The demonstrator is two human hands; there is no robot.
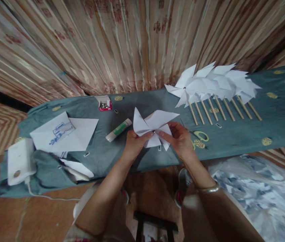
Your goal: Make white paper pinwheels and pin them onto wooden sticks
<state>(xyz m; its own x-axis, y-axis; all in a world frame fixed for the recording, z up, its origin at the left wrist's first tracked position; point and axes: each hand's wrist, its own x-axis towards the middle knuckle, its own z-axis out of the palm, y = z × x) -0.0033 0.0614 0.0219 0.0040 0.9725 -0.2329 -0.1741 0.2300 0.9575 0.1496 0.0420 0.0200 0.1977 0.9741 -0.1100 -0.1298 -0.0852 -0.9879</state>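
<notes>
A white paper pinwheel with folded blades is held over the table's front part, a small metal pin at its centre. My left hand grips it from the left, thumb pressed near the pin. From the right, my right hand holds it as well, its thumb on the other side of the pin. Fingers behind the paper are hidden. Just left of the pinwheel lies a glue stick with a green label. Scissors with yellow-green handles lie partly behind my right hand.
Several finished pinwheels on wooden sticks overlap at the back right. A red box of metal pins stands at the back. Paper sheets and a white device with a cable are at left. A plastic bag of paper pieces sits below right.
</notes>
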